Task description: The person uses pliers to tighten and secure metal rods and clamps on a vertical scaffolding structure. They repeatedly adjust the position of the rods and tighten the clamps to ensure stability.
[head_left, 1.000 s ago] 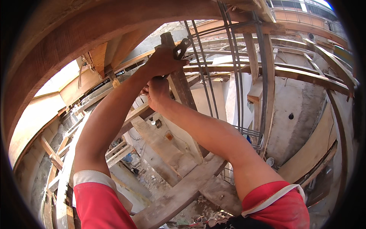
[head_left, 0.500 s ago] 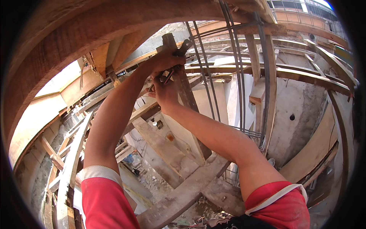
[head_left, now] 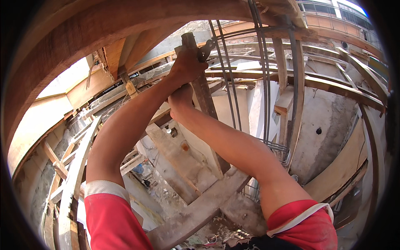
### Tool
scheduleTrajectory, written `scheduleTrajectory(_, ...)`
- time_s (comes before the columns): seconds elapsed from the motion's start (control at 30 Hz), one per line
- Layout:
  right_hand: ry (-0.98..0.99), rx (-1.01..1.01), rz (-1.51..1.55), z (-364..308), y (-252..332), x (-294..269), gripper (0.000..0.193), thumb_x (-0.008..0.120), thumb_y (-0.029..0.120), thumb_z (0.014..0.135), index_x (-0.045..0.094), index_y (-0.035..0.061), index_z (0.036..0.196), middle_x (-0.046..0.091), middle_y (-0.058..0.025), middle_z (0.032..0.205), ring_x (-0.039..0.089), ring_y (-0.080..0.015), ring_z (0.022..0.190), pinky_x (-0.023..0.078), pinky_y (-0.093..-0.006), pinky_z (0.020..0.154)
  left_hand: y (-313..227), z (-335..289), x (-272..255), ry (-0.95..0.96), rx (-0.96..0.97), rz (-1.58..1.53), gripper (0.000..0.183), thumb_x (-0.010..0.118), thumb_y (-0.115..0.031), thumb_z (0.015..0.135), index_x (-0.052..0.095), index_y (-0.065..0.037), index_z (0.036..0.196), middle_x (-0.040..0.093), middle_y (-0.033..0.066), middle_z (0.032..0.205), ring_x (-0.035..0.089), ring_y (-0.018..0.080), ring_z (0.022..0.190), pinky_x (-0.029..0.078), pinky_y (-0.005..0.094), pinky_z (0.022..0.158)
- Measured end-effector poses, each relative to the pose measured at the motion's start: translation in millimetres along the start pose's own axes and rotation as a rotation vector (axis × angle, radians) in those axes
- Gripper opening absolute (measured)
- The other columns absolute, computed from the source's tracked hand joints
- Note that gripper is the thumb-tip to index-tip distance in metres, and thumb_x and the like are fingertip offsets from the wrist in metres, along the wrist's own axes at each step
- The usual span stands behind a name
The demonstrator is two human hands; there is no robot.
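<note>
Ahead of me, an upright wooden post [head_left: 205, 96] rises from a wooden beam [head_left: 196, 212]. My left hand [head_left: 188, 66] is closed high at the post, around a dark metal tool with a notched, wrench-like head [head_left: 206, 51]. That head sticks out to the right of the post; the rest of the tool is hidden by the hand. Just below, my right hand [head_left: 181, 100] is closed against the post's left side. Its fingers are turned away, so whatever they hold is hidden.
Vertical steel bars [head_left: 263, 79] stand right of the post. A thick curved-looking timber [head_left: 83, 39] crosses overhead. Timber framing [head_left: 333, 85] spans the right, and loose planks [head_left: 75, 179] the left. Far below lies rubble-strewn ground [head_left: 166, 196]; a concrete wall [head_left: 318, 112] is at right.
My right hand has turned and curled in, hiding the thin dark and reddish object seen at its fingers before. My left hand stays high at the post with the tool. The view has shifted slightly.
</note>
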State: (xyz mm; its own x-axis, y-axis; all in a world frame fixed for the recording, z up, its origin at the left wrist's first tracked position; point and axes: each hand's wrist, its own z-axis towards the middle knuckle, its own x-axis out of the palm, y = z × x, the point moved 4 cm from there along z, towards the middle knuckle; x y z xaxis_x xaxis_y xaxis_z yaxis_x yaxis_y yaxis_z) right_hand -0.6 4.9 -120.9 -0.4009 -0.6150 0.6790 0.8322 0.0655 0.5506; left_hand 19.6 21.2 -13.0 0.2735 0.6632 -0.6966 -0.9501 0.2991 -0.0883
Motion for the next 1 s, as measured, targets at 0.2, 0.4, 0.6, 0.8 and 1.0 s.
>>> scheduleTrajectory(0.2,0.146,0.173,0.149,-8,7,2,0.015,0.067,0.019,0.095,0.055,0.0102,0.090,0.053,0.0000,0.067,0.049,-0.0107,0.057,0.048,-0.0303,0.061,1,6,-3,0.394,-0.270,-0.210,0.046,0.067,-0.039,0.093,0.066,0.006,0.079,0.066,0.0151,0.074,0.065,0.0207,0.066,0.053,0.0374,0.063)
scheduleTrajectory(0.4,-0.185,0.003,0.137,-10,-12,0,0.020,0.066,0.025,0.099,0.050,0.0140,0.095,0.054,0.0020,0.073,0.051,-0.0108,0.059,0.043,-0.0312,0.059,0,3,19,-0.010,-0.086,0.297,0.041,0.056,-0.028,0.097,0.070,0.008,0.083,0.071,0.0291,0.088,0.071,0.0420,0.096,0.058,0.0518,0.078)
scheduleTrajectory(0.6,-0.110,0.017,0.090,3,1,-9,0.027,0.071,0.028,0.097,0.048,0.0180,0.087,0.045,0.0070,0.066,0.041,-0.0079,0.056,0.031,-0.0282,0.051,2,17,14,0.247,-0.002,0.228,0.044,0.064,-0.040,0.095,0.069,0.004,0.091,0.072,0.0201,0.084,0.072,0.0310,0.076,0.058,0.0413,0.070)
scheduleTrajectory(0.8,0.285,0.253,0.321,-1,7,-10,0.033,0.072,0.023,0.093,0.045,0.0178,0.074,0.036,0.0073,0.064,0.037,-0.0079,0.054,0.033,-0.0269,0.052,-1,8,0,0.474,-0.399,-0.586,0.037,0.072,-0.031,0.092,0.065,0.000,0.073,0.067,0.0086,0.066,0.063,0.0143,0.053,0.051,0.0310,0.051)
scheduleTrajectory(1.0,-0.015,0.020,-0.122,-18,-2,2,0.020,0.072,0.026,0.095,0.056,0.0148,0.100,0.059,0.0030,0.087,0.057,-0.0107,0.080,0.048,-0.0347,0.075,-4,-2,4,0.014,-0.002,0.068,0.031,0.068,-0.025,0.090,0.065,0.005,0.084,0.071,0.0224,0.086,0.073,0.0284,0.078,0.057,0.0442,0.065)
